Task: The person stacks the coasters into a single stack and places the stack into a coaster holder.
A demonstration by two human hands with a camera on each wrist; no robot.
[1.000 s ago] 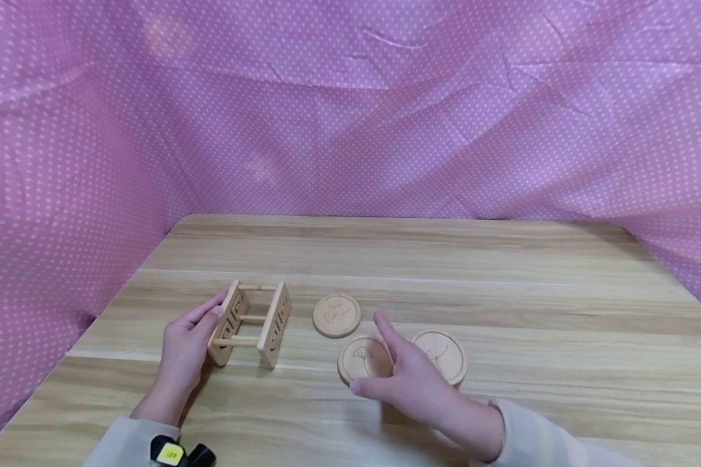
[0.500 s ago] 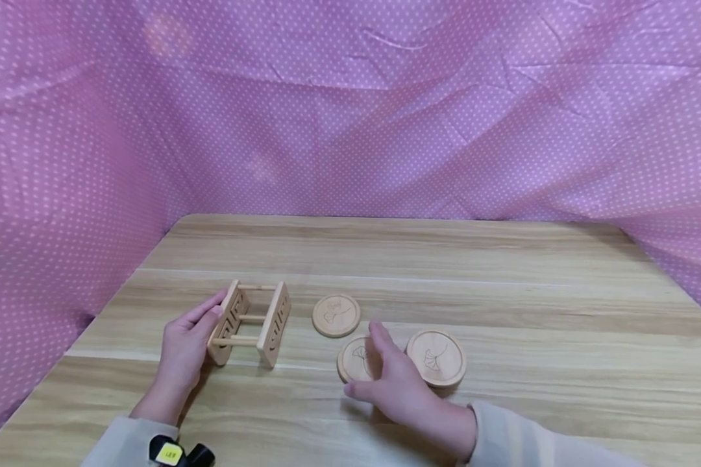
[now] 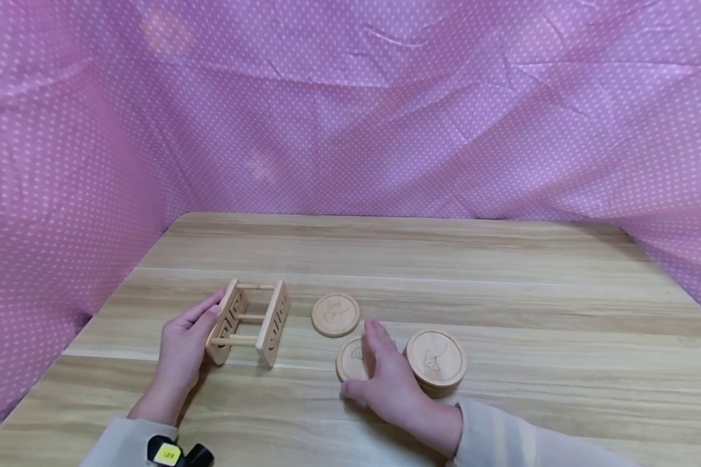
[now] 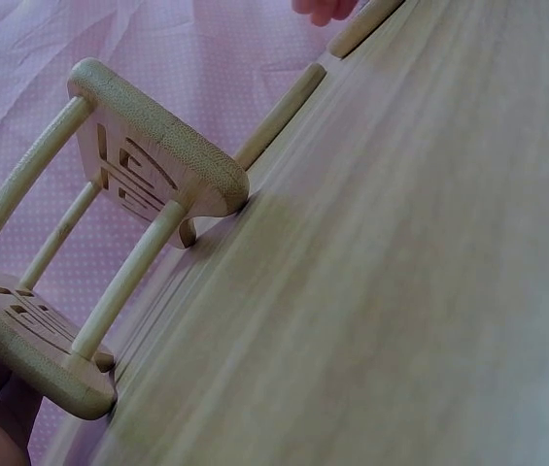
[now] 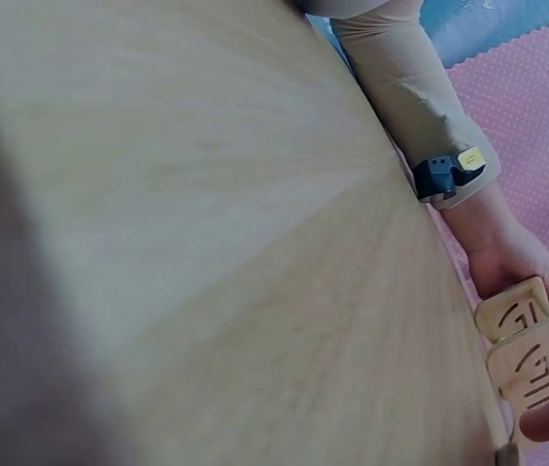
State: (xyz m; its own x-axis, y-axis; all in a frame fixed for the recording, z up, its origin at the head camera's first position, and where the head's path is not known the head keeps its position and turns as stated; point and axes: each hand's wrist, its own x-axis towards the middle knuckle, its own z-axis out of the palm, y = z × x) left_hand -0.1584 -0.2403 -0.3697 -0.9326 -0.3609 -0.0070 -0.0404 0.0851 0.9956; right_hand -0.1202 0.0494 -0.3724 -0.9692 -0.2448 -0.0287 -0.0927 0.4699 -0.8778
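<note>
A wooden rack with cut-out side panels and round rods (image 3: pixel 273 324) stands at the left of the table. My left hand (image 3: pixel 182 353) grips its left panel; in the left wrist view, the rack (image 4: pixel 148 136) has curled fingers behind its lower panel. My right hand (image 3: pixel 394 386) hovers low over a round wooden coaster (image 3: pixel 349 363), thumb and fingers spread; whether they touch it, I cannot tell. Part of that coaster is hidden under the hand. Behind it lies another coaster (image 3: pixel 335 315), and right of the hand is a coaster stack (image 3: pixel 436 359) with a leaf engraving on top.
The wooden table (image 3: pixel 385 253) has a pink dotted cloth (image 3: pixel 350 130) hanging behind it and at both sides. A small black device with a yellow label (image 3: pixel 168 454) sits on the left sleeve.
My right hand has moved left and slightly toward the near edge, off the coaster stack, which shows more fully. The left hand and rack have stayed nearly still.
</note>
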